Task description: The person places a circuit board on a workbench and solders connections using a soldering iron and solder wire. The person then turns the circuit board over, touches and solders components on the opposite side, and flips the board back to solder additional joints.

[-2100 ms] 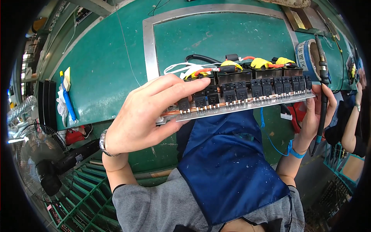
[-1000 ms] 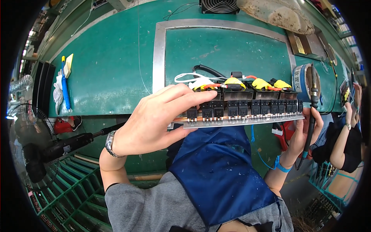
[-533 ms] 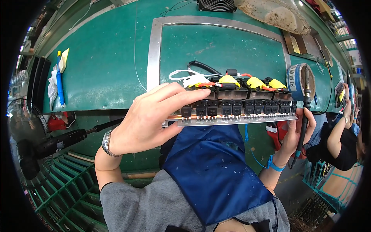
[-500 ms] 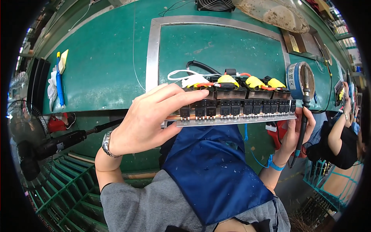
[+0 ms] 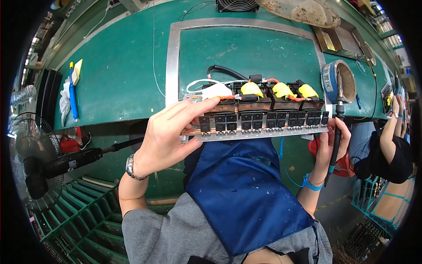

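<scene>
A circuit board [image 5: 268, 134] is tilted up at the table's near edge, with a row of black transistors [image 5: 252, 122] facing me. Behind these stand black transformers [image 5: 288, 103] wrapped in yellow tape, with orange, white and black wires. My left hand [image 5: 165, 134] grips the board's left end, thumb below and fingers reaching over to the white-covered part. In my right hand [image 5: 329, 147] is a soldering iron [image 5: 336, 143], its metal end pointing up and away. The fingers of that hand also touch the board's right end.
A blue-sided ring-shaped holder [image 5: 327, 82] stands right of the board, near a metal tray [image 5: 336, 40]. A blue pen-like tool [image 5: 73, 101] and white gloves [image 5: 64, 103] lie far left. A fan [image 5: 35, 167] and green racks [image 5: 88, 215] flank me; another person [image 5: 387, 149] works at right.
The board has tipped so more of its top and transistor face shows, and it has shifted slightly left in view. Both hands keep their hold; the soldering iron moved with the right hand.
</scene>
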`<action>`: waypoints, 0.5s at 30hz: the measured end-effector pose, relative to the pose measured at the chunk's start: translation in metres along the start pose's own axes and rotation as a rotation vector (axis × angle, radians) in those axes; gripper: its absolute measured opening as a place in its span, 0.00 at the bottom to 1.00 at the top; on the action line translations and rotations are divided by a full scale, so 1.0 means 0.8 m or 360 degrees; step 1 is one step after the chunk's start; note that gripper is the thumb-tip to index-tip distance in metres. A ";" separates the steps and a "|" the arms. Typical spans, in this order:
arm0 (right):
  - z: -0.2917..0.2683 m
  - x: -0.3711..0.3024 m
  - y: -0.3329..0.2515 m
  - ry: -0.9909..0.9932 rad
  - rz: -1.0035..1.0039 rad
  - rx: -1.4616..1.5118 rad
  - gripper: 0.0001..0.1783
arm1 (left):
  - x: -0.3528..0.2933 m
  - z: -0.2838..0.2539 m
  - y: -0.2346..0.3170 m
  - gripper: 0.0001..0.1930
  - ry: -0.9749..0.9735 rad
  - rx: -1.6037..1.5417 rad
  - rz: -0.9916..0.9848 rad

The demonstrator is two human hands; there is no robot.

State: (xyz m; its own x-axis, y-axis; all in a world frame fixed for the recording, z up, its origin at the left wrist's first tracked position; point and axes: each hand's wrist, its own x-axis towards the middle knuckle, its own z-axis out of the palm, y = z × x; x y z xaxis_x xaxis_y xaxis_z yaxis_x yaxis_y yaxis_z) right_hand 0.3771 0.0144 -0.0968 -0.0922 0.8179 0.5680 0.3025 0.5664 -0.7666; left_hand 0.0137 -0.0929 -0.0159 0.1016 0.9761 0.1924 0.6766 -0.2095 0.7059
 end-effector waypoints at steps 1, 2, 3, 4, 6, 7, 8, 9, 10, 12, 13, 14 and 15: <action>0.000 0.000 -0.001 -0.0013 -0.0015 -0.0010 0.24 | -0.002 0.002 -0.001 0.36 0.0000 0.0008 -0.0001; -0.001 0.000 -0.001 -0.0025 -0.0029 -0.0022 0.24 | -0.003 0.005 -0.002 0.36 0.0012 0.0003 0.0022; -0.001 -0.001 0.000 -0.0023 -0.0028 -0.0015 0.24 | -0.004 0.006 -0.002 0.36 0.0024 -0.0003 0.0043; -0.001 -0.001 0.001 -0.0027 -0.0027 0.0000 0.25 | -0.004 0.005 0.000 0.36 0.0022 0.0002 0.0041; -0.001 -0.002 0.003 -0.0031 -0.0019 0.0020 0.25 | -0.004 0.004 0.002 0.36 -0.0016 0.0009 0.0023; 0.000 -0.003 0.003 -0.0031 -0.0013 0.0029 0.25 | -0.004 0.005 0.003 0.36 -0.0019 0.0013 0.0018; -0.001 -0.003 0.003 -0.0025 -0.0009 0.0034 0.25 | -0.004 0.005 0.003 0.36 -0.0023 0.0022 0.0022; -0.002 -0.004 0.003 -0.0021 -0.0006 0.0033 0.25 | -0.003 0.005 0.003 0.35 -0.0027 0.0030 0.0027; -0.002 -0.004 0.004 -0.0013 -0.0002 0.0033 0.25 | -0.003 0.005 0.002 0.35 -0.0032 0.0031 0.0029; -0.002 -0.004 0.005 -0.0012 0.0008 0.0035 0.25 | -0.002 0.005 0.001 0.36 -0.0047 0.0026 0.0030; -0.001 -0.003 0.005 -0.0018 0.0005 0.0032 0.25 | -0.002 0.004 0.001 0.36 -0.0051 0.0025 0.0029; -0.001 -0.002 0.005 -0.0024 0.0002 0.0028 0.26 | -0.002 0.003 0.001 0.36 -0.0062 0.0037 0.0027; 0.000 0.001 0.005 -0.0023 0.0005 0.0028 0.26 | -0.001 0.001 0.002 0.36 -0.0072 0.0049 0.0026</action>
State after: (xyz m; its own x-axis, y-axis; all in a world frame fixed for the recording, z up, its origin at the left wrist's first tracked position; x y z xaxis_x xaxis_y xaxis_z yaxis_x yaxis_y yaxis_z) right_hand 0.3785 0.0170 -0.0993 -0.1052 0.8210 0.5612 0.2860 0.5654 -0.7736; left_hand 0.0155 -0.0942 -0.0157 0.1454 0.9742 0.1724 0.6968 -0.2245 0.6813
